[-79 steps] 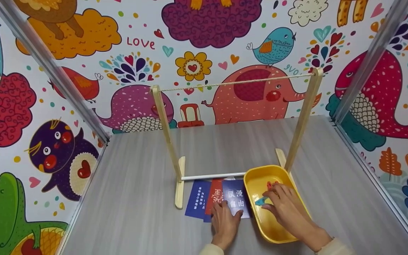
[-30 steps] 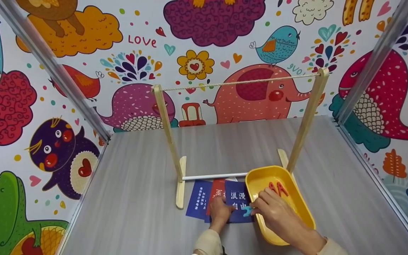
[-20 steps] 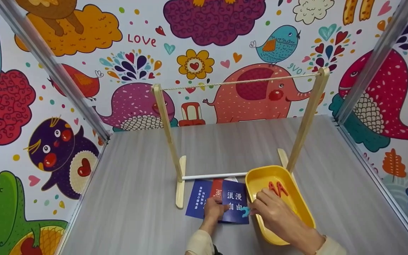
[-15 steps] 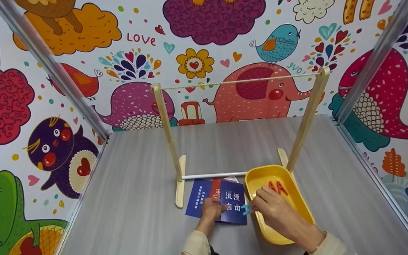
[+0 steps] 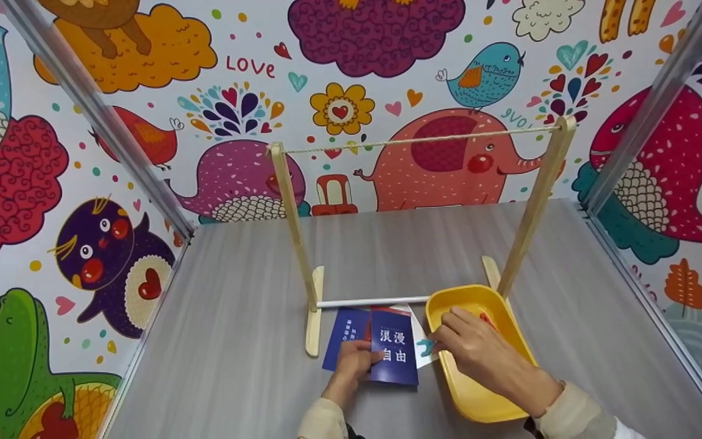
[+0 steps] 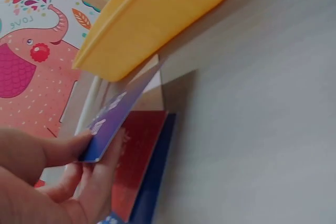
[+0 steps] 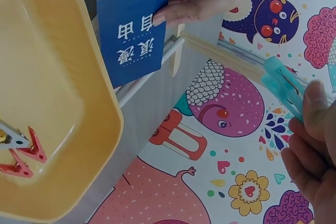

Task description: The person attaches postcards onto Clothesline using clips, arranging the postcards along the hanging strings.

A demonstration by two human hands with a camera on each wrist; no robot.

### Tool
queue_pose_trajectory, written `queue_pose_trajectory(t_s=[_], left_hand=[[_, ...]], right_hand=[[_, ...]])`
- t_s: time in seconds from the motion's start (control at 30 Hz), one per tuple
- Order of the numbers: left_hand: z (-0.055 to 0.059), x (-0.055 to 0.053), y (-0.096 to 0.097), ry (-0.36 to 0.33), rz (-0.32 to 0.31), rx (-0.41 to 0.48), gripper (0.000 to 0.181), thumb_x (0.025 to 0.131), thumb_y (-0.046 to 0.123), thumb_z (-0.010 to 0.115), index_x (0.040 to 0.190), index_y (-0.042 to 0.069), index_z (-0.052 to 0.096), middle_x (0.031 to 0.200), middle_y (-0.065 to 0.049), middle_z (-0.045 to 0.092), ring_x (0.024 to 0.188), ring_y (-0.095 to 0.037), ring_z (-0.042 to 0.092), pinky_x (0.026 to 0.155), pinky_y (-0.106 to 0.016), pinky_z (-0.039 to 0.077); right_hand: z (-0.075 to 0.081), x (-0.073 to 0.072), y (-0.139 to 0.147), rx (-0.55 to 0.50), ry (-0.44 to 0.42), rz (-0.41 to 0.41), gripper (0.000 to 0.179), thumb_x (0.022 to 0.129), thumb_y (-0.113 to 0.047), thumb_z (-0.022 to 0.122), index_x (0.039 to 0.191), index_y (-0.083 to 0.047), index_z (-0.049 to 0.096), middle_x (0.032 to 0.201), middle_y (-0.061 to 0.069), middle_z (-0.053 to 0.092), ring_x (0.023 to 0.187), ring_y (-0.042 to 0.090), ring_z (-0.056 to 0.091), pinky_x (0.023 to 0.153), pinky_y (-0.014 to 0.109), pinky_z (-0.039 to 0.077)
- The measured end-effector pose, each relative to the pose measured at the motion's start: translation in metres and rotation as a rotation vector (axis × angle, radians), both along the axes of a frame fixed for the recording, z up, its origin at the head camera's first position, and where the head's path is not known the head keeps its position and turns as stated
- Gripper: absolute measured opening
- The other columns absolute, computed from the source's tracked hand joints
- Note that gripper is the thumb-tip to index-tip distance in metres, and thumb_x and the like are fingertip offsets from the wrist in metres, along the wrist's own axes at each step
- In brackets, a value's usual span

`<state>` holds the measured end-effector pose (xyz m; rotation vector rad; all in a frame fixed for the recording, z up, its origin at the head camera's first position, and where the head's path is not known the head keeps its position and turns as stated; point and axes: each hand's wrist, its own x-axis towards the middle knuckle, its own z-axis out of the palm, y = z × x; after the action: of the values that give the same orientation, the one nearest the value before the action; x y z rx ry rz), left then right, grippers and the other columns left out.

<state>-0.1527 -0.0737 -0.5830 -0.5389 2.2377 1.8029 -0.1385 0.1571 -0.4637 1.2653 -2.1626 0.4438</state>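
My left hand [image 5: 351, 369] pinches a blue card with white characters [image 5: 397, 366] by its left edge, thumb on top. In the left wrist view the card is tilted, raised over a red card [image 6: 140, 161] and another blue card [image 6: 152, 192]. A pale card [image 5: 423, 360] shows at its right. My right hand [image 5: 479, 356] pinches a turquoise clothespin [image 7: 283, 85] between thumb and fingers, over the left rim of a yellow tub [image 5: 479, 405]. Inside the tub, red clothespins [image 7: 34, 148] and a pale one [image 7: 10, 137] show in the right wrist view.
Behind the cards stands a wooden frame, with a left post [image 5: 295, 225], a right post [image 5: 537, 210] and a rope [image 5: 424, 139] strung between their tops. A white rod [image 5: 369, 302] joins them low down. Printed walls [image 5: 339, 49] enclose the grey table [image 5: 235, 341].
My right hand has lifted the turquoise clothespin out of the tub to its left rim. The left hand has taken hold of the top blue card and shifted it left, uncovering a pale card.
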Motion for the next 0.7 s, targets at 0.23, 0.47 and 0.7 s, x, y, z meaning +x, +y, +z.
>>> queue_pose_trajectory(t_s=[0.23,0.47,0.7], left_hand=[[0.012,0.001,-0.015,0.022,-0.027,-0.017,0.028,0.08,-0.005,0.072,0.105,-0.015,0.064,0.09,-0.013,0.064,0.07,-0.014,0.062,0.064,-0.031,0.06],[0.024,0.003,-0.03,0.014,-0.023,-0.053,0.038,0.083,0.001,0.074,0.116,-0.015,0.063,0.107,-0.024,0.067,0.084,-0.018,0.066,0.076,-0.035,0.06],[0.044,0.003,-0.043,0.042,-0.021,-0.036,0.045,0.084,0.007,0.075,0.119,-0.017,0.061,0.106,-0.025,0.071,0.086,-0.017,0.066,0.076,-0.033,0.059]], right_hand=[[0.019,-0.015,0.002,0.033,0.013,0.018,0.034,0.066,0.0,0.089,0.09,-0.008,0.066,0.086,0.0,0.06,0.079,0.014,0.052,0.073,0.021,0.055],[0.038,-0.025,0.003,0.036,0.006,0.013,0.033,0.066,0.0,0.09,0.091,-0.008,0.07,0.082,0.0,0.061,0.075,0.011,0.048,0.064,0.016,0.051],[0.052,-0.032,0.004,0.052,-0.015,-0.004,0.035,0.067,-0.001,0.089,0.095,-0.011,0.071,0.083,-0.002,0.062,0.077,0.008,0.05,0.068,0.017,0.057]])
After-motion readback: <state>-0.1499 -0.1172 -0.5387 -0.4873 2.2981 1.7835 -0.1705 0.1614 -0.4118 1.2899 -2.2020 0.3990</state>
